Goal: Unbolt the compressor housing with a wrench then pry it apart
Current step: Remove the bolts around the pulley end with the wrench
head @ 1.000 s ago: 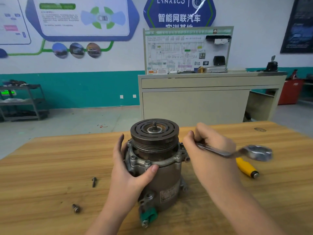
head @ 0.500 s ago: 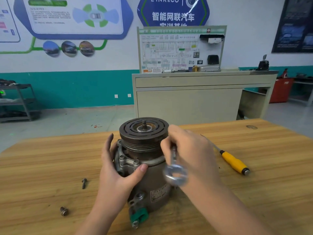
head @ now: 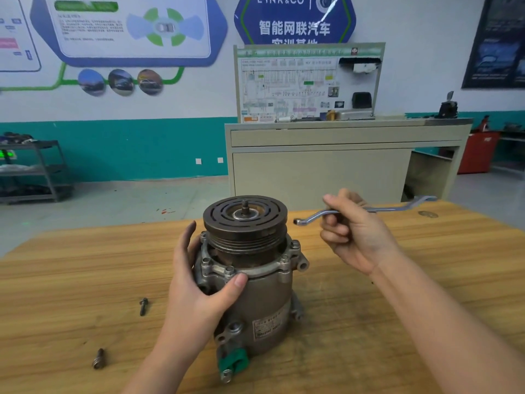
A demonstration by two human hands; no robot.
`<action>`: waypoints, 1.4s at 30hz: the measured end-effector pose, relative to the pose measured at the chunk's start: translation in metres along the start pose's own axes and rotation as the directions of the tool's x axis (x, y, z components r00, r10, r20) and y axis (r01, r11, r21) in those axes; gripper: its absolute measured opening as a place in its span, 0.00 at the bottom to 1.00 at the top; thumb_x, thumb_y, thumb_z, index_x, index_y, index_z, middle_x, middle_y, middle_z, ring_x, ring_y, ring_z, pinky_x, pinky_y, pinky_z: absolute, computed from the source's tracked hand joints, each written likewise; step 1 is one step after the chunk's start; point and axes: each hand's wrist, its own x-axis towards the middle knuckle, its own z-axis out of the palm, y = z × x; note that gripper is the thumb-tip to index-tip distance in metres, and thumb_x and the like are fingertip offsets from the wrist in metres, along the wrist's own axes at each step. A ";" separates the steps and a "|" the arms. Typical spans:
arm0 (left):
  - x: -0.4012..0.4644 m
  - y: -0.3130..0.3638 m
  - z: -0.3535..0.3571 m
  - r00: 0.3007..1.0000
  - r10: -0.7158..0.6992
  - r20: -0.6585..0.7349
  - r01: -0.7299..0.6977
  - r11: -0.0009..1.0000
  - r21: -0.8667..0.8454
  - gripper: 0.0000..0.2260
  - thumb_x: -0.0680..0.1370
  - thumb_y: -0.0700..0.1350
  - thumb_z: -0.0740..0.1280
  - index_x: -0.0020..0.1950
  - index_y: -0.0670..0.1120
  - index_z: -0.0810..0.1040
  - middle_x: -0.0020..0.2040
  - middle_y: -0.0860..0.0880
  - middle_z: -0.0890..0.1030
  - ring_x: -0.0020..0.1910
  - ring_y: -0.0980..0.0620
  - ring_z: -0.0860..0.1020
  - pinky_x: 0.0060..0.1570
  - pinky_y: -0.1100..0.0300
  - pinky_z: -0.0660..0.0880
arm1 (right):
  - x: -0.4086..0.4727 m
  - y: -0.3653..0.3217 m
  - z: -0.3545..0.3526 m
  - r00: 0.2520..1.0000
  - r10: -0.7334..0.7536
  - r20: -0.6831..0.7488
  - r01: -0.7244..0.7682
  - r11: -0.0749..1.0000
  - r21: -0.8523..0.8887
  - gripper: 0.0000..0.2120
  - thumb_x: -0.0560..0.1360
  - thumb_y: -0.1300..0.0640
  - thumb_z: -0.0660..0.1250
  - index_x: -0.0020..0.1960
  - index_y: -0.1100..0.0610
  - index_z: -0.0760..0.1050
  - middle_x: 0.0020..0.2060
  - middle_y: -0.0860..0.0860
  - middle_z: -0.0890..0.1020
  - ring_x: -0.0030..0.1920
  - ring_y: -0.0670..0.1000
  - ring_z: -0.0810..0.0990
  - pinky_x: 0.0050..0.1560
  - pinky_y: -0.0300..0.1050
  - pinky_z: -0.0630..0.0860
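Mid-unbolting — wrench [head: 366, 209] lifted clear of the compressor [head: 250, 268], between bolts.
Compressor stands upright, pulley up, near the middle of the table [head: 426, 280]; left hand [head: 199, 282] wraps its flange, thumb on the front rim, fingers round the back. Right hand [head: 355, 234] pinches the wrench shaft, held level in the air to the right of the pulley, ring end pointing at it, not touching. Two loose bolts [head: 143, 306] lie on the table to the left — so likely some are already out, more remain on the flange. For the next bolt: seat the ring fully over the head before turning, keep the left hand braced so the body doesn't twist, short even pulls; a half-seated ring could slip and round the head.
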 end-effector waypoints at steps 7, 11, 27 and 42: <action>0.000 -0.002 0.002 1.000 0.003 -0.018 -0.004 1.000 -0.004 0.46 0.58 0.64 0.73 0.72 0.66 0.55 0.67 0.62 0.70 0.61 0.69 0.72 0.49 0.79 0.70 | -0.035 0.006 0.015 0.937 -0.349 -0.029 0.290 0.821 -0.491 0.23 0.75 0.69 0.64 0.25 0.54 0.64 0.20 0.53 0.74 0.18 0.47 0.66 0.20 0.35 0.62; 0.001 -0.003 0.000 1.000 0.006 -0.011 -0.006 1.000 -0.003 0.47 0.56 0.65 0.74 0.71 0.68 0.56 0.68 0.61 0.69 0.62 0.66 0.72 0.52 0.73 0.72 | -0.045 0.008 0.027 0.862 -0.504 0.047 0.361 0.547 -0.755 0.17 0.74 0.61 0.67 0.31 0.60 0.64 0.24 0.58 0.74 0.21 0.44 0.70 0.22 0.36 0.65; 0.000 0.002 0.001 1.000 0.014 0.002 -0.014 1.000 0.003 0.45 0.56 0.63 0.73 0.69 0.68 0.56 0.69 0.58 0.68 0.62 0.70 0.70 0.52 0.77 0.70 | -0.060 0.029 0.057 0.725 -0.539 0.429 0.438 -0.120 -0.891 0.29 0.66 0.67 0.69 0.31 0.43 0.52 0.32 0.25 0.69 0.29 0.32 0.67 0.27 0.21 0.59; 0.001 0.000 0.001 1.000 0.021 0.005 -0.021 0.999 -0.036 0.42 0.56 0.64 0.74 0.66 0.74 0.57 0.68 0.61 0.69 0.63 0.68 0.71 0.51 0.79 0.69 | -0.016 0.011 0.002 1.000 0.004 -0.021 -0.006 0.992 -0.127 0.14 0.69 0.62 0.67 0.29 0.55 0.66 0.20 0.53 0.71 0.18 0.45 0.65 0.19 0.33 0.59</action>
